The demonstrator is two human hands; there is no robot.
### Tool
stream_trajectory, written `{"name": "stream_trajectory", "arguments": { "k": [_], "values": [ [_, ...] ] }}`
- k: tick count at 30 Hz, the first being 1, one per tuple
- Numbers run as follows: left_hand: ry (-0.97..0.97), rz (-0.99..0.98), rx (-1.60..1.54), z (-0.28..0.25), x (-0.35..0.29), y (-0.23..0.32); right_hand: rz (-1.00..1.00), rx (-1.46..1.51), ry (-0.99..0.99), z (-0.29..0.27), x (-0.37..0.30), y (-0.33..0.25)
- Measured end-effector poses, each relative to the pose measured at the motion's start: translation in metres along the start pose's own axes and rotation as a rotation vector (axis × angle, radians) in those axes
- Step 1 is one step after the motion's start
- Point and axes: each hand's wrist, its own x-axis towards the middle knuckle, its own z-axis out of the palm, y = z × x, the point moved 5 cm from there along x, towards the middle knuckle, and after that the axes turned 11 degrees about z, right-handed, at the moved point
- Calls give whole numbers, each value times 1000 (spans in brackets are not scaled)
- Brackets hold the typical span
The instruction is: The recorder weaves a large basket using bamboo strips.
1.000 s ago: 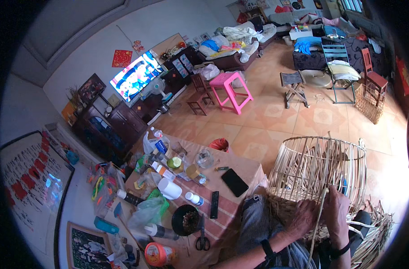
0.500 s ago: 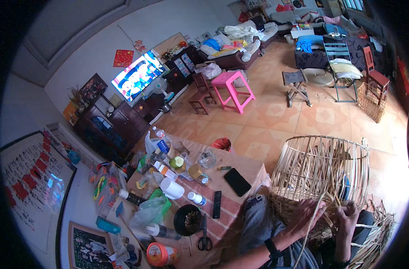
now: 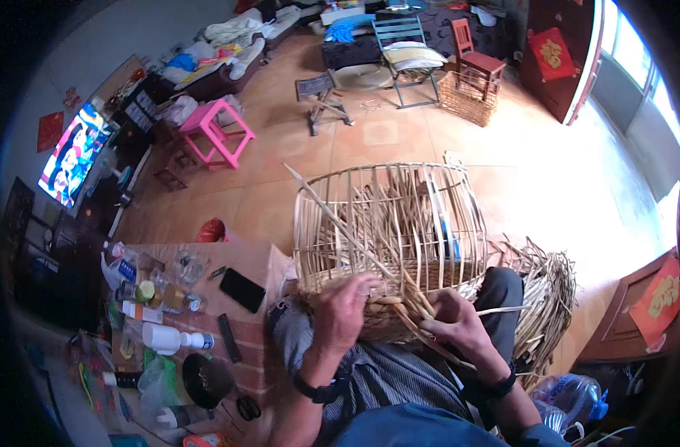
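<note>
A partly woven basket [image 3: 388, 223] of pale cane or straw strips rests on its side in front of my lap, its upright ribs spread outward. My right hand [image 3: 459, 328] is closed round several woven strips at the basket's near rim. My left hand [image 3: 340, 311] hovers at the rim's left side, slightly blurred, with its fingers loosely bent and apart. One long strip [image 3: 329, 212] slants up and left from the rim, passing near the left fingertips. More loose strips lie inside the basket, along with a blue thing [image 3: 450, 240] too hidden to name.
On my left, a table [image 3: 262, 339] holds a phone [image 3: 242, 290], a remote [image 3: 228, 337], a black bowl [image 3: 206, 380], bottles and scissors [image 3: 248, 407]. A heap of loose strips [image 3: 545, 298] lies on the floor at right, near a large clear bottle [image 3: 571, 398]. A pink stool [image 3: 217, 134] stands farther back.
My view has swung right. The long strip, earlier hanging down toward my lap from the left hand, now points up and left. My left hand has drawn away from it; the right still grips the rim.
</note>
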Motion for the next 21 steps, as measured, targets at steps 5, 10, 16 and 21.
{"name": "stream_trajectory", "arguments": {
  "k": [5, 10, 16, 21],
  "values": [
    [109, -23, 30, -22, 7, 13, -231, -803, 208, 14, 16, -23],
    [-74, 38, 40, 4, -6, 18, 100, 310, 64, -21, 12, 0],
    [-25, -90, -151, 18, -12, 1, 111, -254, -41, -4, 3, 10],
    [-157, 89, 10, 26, -8, 3, 66, 98, 190, -32, 11, -1]
  ]
}}
